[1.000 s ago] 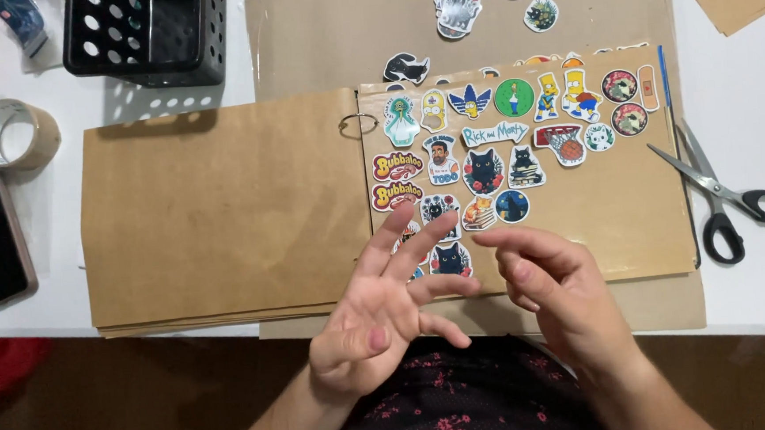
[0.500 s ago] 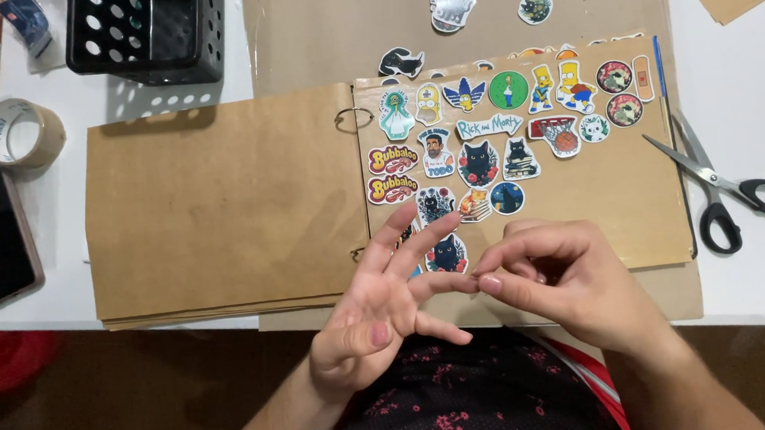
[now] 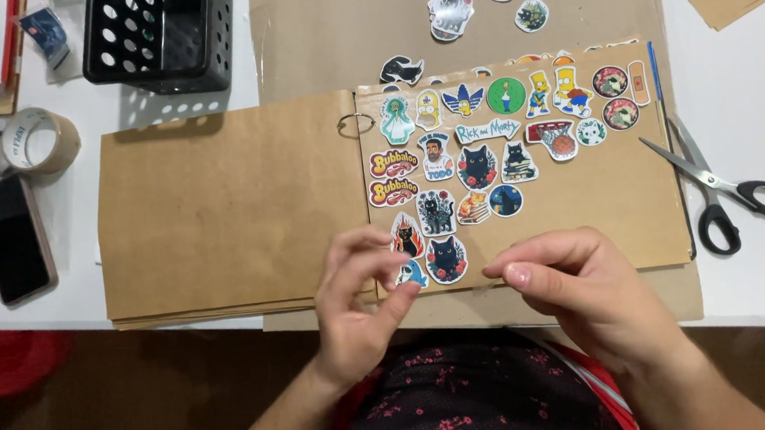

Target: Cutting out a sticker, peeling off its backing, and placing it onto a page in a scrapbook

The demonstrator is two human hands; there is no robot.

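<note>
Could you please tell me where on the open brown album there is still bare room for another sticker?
The left page is bare. On the right page, free room lies below the basketball sticker, toward the scissors. The upper left, near the binder ring, is crowded.

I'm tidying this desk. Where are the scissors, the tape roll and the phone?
scissors [image 3: 715, 187]: head view, on the black handles.
tape roll [image 3: 39, 141]: head view, on its tan outer band.
phone [image 3: 14, 237]: head view, middle of the dark screen.
</note>
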